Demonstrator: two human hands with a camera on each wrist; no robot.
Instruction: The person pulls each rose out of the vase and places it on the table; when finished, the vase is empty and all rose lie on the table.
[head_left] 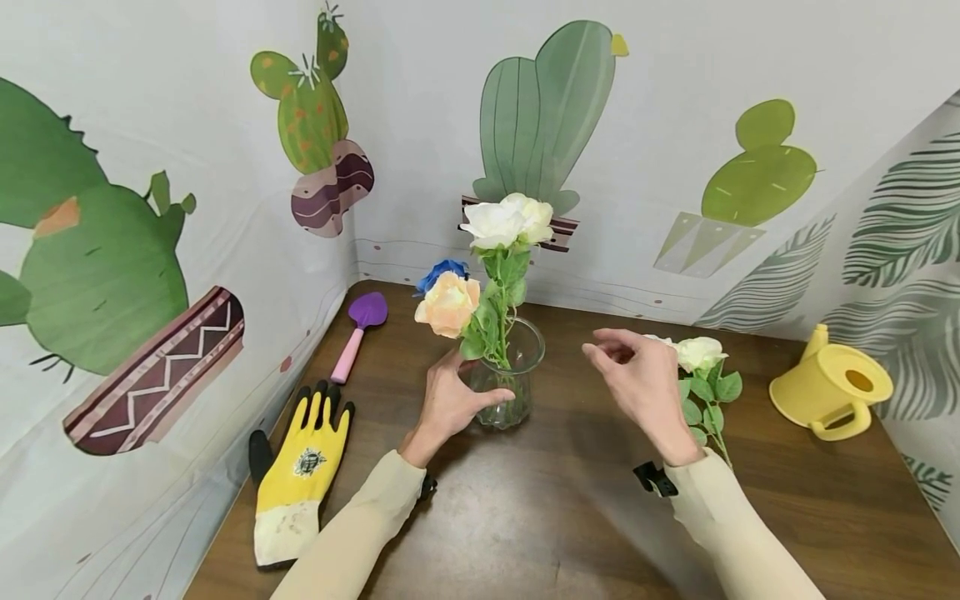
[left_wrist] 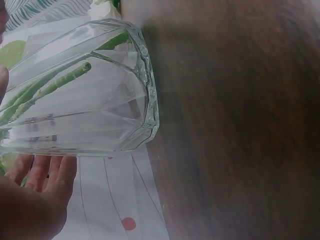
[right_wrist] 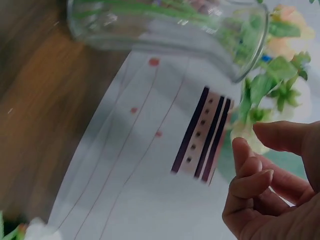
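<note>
A glass vase [head_left: 512, 417] stands on the table with flower stems inside. My left hand [head_left: 448, 398] holds it from the left, thumb across the front and fingers behind. White roses [head_left: 501, 223] rise tallest from the vase; a peach rose [head_left: 448, 305] leans left, with a blue flower [head_left: 441, 273] partly hidden behind it. Green stems [left_wrist: 60, 82] show through the glass in the left wrist view. To the right of the vase, my right hand [head_left: 641, 379] is raised, fingers loosely bent with nothing between them. Beyond it lies another white rose [head_left: 701, 353] on a leafy stem, partly covered by that hand.
On the left of the wooden table [head_left: 540, 533] lie a yellow-and-black work glove [head_left: 303, 467] and a purple trowel [head_left: 360, 333] with a pink handle. A yellow watering can [head_left: 828, 387] stands at the right. Cactus-printed cloth [head_left: 420, 108] hangs behind and beside the table.
</note>
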